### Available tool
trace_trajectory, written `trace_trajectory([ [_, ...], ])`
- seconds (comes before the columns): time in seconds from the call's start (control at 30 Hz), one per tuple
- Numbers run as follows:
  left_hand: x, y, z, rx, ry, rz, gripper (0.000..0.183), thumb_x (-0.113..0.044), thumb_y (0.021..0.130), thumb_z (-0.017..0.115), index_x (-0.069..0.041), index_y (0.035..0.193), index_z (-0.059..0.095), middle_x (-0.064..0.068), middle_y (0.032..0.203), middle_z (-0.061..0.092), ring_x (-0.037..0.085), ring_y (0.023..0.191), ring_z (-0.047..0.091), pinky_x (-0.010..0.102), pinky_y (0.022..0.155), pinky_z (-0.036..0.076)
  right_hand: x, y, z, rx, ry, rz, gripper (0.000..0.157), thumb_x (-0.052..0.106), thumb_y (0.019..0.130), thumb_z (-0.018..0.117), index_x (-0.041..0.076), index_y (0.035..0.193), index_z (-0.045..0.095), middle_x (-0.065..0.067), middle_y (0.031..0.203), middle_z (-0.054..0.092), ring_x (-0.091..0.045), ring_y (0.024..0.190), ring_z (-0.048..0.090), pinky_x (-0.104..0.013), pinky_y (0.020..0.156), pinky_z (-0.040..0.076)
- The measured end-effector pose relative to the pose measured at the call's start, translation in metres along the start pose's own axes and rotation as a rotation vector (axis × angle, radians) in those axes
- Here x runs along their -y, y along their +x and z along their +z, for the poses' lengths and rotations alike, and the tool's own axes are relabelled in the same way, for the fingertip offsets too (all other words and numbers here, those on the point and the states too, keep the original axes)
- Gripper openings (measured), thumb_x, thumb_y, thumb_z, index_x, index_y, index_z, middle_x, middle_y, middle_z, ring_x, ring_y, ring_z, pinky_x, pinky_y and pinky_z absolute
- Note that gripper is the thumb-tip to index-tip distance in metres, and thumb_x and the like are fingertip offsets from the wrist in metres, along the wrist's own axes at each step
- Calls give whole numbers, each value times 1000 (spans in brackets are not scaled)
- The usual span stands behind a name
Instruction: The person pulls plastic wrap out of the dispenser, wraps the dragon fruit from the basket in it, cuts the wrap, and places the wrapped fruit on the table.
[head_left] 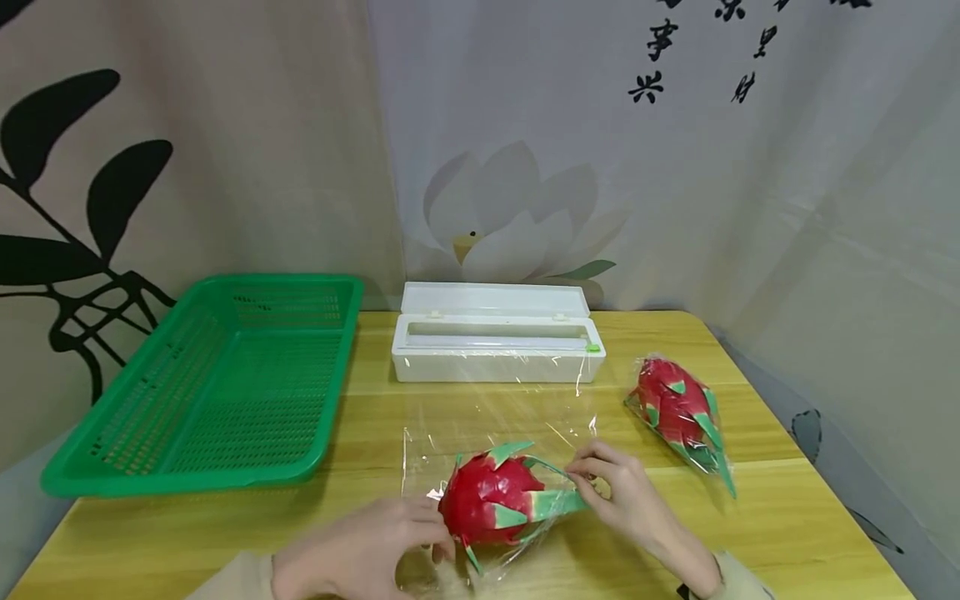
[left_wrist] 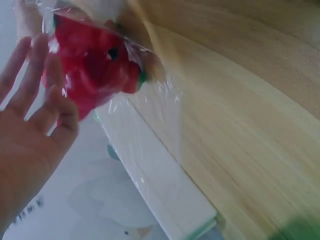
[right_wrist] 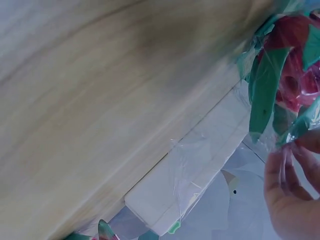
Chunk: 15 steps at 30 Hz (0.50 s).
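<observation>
A red dragon fruit (head_left: 491, 500) with green scales lies on the table, on a sheet of clear cling film (head_left: 442, 433) that also covers part of it. At the fruit's right end, near its long green tips, my right hand (head_left: 618, 492) pinches the film between thumb and fingers; the right wrist view shows the gathered film at the fingertips (right_wrist: 286, 150). My left hand (head_left: 390, 542) is at the fruit's left end. Its fingers (left_wrist: 30, 75) are spread and loosely bent against the wrapped fruit in the left wrist view.
Behind the fruit stands a white cling film dispenser (head_left: 498, 367) with its lid up, film running forward from it. A green plastic basket (head_left: 322, 450) sits at the left. Another dragon fruit (head_left: 675, 408), wrapped in film, lies at the right on the wooden table (head_left: 780, 517).
</observation>
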<state>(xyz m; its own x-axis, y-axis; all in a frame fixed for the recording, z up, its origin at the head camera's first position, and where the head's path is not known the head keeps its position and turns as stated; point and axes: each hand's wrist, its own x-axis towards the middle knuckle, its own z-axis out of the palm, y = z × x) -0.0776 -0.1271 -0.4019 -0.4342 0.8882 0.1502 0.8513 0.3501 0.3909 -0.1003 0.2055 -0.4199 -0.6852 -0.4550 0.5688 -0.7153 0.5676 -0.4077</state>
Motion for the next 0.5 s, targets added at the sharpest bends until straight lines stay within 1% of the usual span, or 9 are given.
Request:
trace_trajectory([
  [0.03, -1, 0, 2, 39, 21, 19, 30, -51, 88, 60, -26, 104, 66, -17, 100, 66, -3, 90, 57, 16, 79, 49, 0, -1, 0, 10, 3, 3, 10, -6, 78, 70, 3, 81, 72, 0, 82, 62, -2, 72, 61, -6, 67, 48],
  [0.1, -2, 0, 7, 108, 67, 39, 27, -50, 90, 57, -28, 102, 66, -20, 96, 66, -7, 82, 53, 12, 74, 46, 0, -1, 0, 24, 8, 8, 9, -4, 81, 69, 4, 82, 72, -1, 83, 62, -2, 72, 61, -5, 68, 48],
  [0.17, -3, 1, 11, 128, 75, 43, 15, -41, 92, 59, -28, 96, 66, -21, 87, 65, -10, 72, 49, 8, 68, 41, -1, -2, 0, 33, 10, 16, 12, -6, 80, 69, 5, 82, 72, 0, 83, 62, -2, 73, 60, -5, 68, 48],
  [0.2, -3, 2, 12, 116, 72, 40, 10, -36, 92, 61, -28, 92, 67, -21, 83, 64, -10, 69, 47, 7, 67, 39, -1, -2, 0, 36, 10, 20, 14, -7, 78, 69, 6, 82, 72, 0, 84, 62, -1, 73, 60, -5, 68, 48],
  [0.23, -3, 2, 13, 87, 58, 37, 7, -31, 91, 63, -27, 90, 67, -21, 80, 63, -10, 67, 46, 6, 66, 39, -1, -2, 0, 41, 11, 24, 15, -8, 78, 69, 7, 83, 72, 1, 84, 62, -1, 73, 60, -5, 67, 48],
  [0.27, -3, 2, 13, 43, 53, 38, 5, -29, 90, 65, -26, 89, 68, -20, 80, 64, -10, 68, 48, 6, 67, 40, -1, -2, 0, 47, 12, 29, 16, -7, 78, 69, 7, 83, 72, 1, 84, 62, -1, 73, 60, -6, 67, 48],
  [0.33, -2, 3, 14, -92, 71, 74, 2, -25, 88, 68, -23, 88, 69, -18, 80, 65, -7, 72, 52, 5, 70, 43, -2, -3, 0, 55, 13, 36, 18, -8, 77, 70, 8, 83, 72, 2, 84, 62, 0, 74, 60, -6, 67, 49],
  [0.43, 0, 6, 14, -318, 182, 158, 5, -25, 85, 71, -21, 89, 71, -15, 82, 67, -2, 78, 56, 6, 76, 45, -1, -3, 0, 63, 15, 39, 17, -7, 78, 69, 8, 85, 72, 3, 85, 62, 0, 74, 60, -7, 67, 49],
  [0.5, 2, 10, 14, -433, 257, 186, 7, -25, 83, 73, -20, 87, 72, -14, 82, 67, 1, 79, 56, 8, 78, 46, -1, -3, 0, 61, 19, 26, 16, -6, 78, 69, 7, 85, 72, 5, 86, 62, 0, 74, 60, -7, 67, 49],
])
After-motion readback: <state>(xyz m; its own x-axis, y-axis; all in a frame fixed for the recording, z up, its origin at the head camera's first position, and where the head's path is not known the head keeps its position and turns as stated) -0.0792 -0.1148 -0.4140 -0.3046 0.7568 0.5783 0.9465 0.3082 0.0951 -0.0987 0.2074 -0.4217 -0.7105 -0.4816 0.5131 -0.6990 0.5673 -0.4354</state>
